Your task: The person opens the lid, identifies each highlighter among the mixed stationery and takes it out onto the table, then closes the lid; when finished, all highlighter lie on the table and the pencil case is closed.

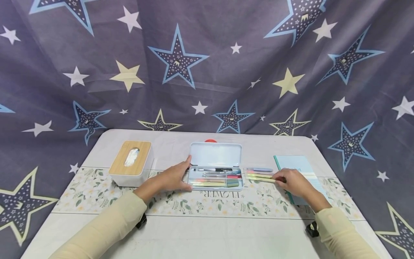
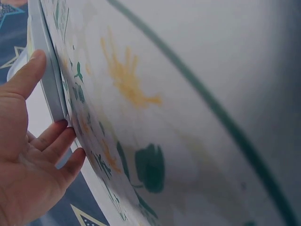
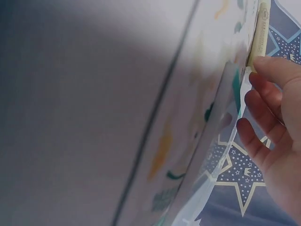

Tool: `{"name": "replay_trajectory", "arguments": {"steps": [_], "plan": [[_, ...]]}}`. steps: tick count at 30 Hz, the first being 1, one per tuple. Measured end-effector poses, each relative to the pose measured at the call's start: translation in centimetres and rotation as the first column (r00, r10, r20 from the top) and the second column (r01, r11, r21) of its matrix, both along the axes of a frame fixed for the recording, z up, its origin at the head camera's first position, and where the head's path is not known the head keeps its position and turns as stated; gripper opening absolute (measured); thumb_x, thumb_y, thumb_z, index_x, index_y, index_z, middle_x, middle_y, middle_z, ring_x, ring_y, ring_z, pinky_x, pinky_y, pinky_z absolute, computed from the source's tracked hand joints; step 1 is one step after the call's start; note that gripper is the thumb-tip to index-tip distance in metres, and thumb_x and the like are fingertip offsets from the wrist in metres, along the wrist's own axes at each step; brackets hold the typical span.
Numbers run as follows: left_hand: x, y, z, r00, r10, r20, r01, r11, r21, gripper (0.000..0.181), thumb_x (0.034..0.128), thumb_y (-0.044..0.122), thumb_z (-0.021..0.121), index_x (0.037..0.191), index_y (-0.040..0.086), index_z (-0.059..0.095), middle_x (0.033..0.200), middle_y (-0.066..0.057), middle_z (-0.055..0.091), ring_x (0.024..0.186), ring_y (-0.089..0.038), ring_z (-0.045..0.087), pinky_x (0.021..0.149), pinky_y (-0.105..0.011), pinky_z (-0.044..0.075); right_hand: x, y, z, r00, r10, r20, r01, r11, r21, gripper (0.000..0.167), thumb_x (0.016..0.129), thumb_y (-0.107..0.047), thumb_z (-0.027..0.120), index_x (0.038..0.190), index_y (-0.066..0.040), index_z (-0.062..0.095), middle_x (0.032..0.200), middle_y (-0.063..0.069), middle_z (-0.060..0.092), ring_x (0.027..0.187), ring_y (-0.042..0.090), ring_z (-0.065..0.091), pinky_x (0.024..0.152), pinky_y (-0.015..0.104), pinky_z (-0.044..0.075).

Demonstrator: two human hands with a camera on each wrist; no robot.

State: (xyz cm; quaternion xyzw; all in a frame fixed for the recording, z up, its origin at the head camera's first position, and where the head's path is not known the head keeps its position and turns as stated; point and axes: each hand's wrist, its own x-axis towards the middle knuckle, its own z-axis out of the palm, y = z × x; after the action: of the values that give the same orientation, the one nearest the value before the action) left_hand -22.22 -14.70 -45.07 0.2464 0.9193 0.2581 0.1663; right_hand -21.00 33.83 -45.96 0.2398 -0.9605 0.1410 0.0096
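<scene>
L hand [image 1: 173,176]: loosely spread, touching L side, open rect. pencil case [image 1: 215,154]
R hand [image 1: 292,181]: thumb + index pinch slim yellow marker [image 3: 260,37], R of case
Table [image 1: 207,237]: white, floral band [image 1: 155,201]
Room: creased star-print drape [image 1: 223,64]

Pale yellow pen [image 3: 261,37] in my right hand [image 3: 288,153]
My thumb and index finger pinch its end, near a teal-edged notebook [image 3: 236,89] on the tabletop [image 3: 84,117].
</scene>
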Motion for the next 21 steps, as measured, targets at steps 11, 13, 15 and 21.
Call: {"name": "replay_trajectory", "arguments": {"steps": [11,13,15,21], "plan": [[0.1,0.1,-0.1,1.000,0.003,0.004,-0.003,1.000,0.003,0.126,0.0828,0.046,0.084,0.163,0.003,-0.004,0.156,-0.011,0.044,0.150,-0.027,0.039,0.125,-0.047,0.031,-0.4,-0.3,0.3,0.997,-0.046,0.055,0.046,0.999,0.009,0.010,0.090,-0.012,0.077,0.099,-0.016,0.078,0.089,-0.006,0.071,0.074,0.001,0.061,0.064,0.023,0.054],[0.1,0.1,-0.1,1.000,0.005,0.004,-0.005,1.000,0.001,0.127,0.0826,0.046,0.084,0.163,0.003,-0.004,0.157,-0.011,0.044,0.150,-0.027,0.038,0.125,-0.047,0.031,-0.5,-0.5,0.4,0.998,-0.039,0.048,0.039,0.999,0.007,0.011,0.090,-0.013,0.077,0.100,-0.017,0.077,0.090,-0.006,0.071,0.075,0.001,0.061,0.065,0.024,0.054],[0.1,0.1,-0.1,1.000,0.005,0.007,-0.005,1.000,-0.002,0.127,0.0827,0.046,0.083,0.164,0.004,-0.004,0.158,-0.011,0.043,0.151,-0.027,0.037,0.125,-0.046,0.030,-0.5,-0.8,0.5,0.999,-0.026,0.035,0.026,1.000,0.005,0.011,0.090,-0.013,0.077,0.100,-0.019,0.077,0.091,-0.007,0.072,0.076,0.002,0.062,0.065,0.024,0.055],[0.0,0.0,-0.1,1.000,0.004,-0.005,-0.004,1.000,-0.008,0.126,0.0831,0.047,0.083,0.163,0.003,-0.004,0.158,-0.012,0.043,0.151,-0.028,0.037,0.125,-0.046,0.030,-0.7,-2.4,1.3,0.999,0.013,-0.031,-0.013,1.000,-0.021,0.012,0.091,-0.015,0.077,0.103,-0.017,0.077,0.092,-0.006,0.073,0.079,0.006,0.065,0.069,0.029,0.057]]}}
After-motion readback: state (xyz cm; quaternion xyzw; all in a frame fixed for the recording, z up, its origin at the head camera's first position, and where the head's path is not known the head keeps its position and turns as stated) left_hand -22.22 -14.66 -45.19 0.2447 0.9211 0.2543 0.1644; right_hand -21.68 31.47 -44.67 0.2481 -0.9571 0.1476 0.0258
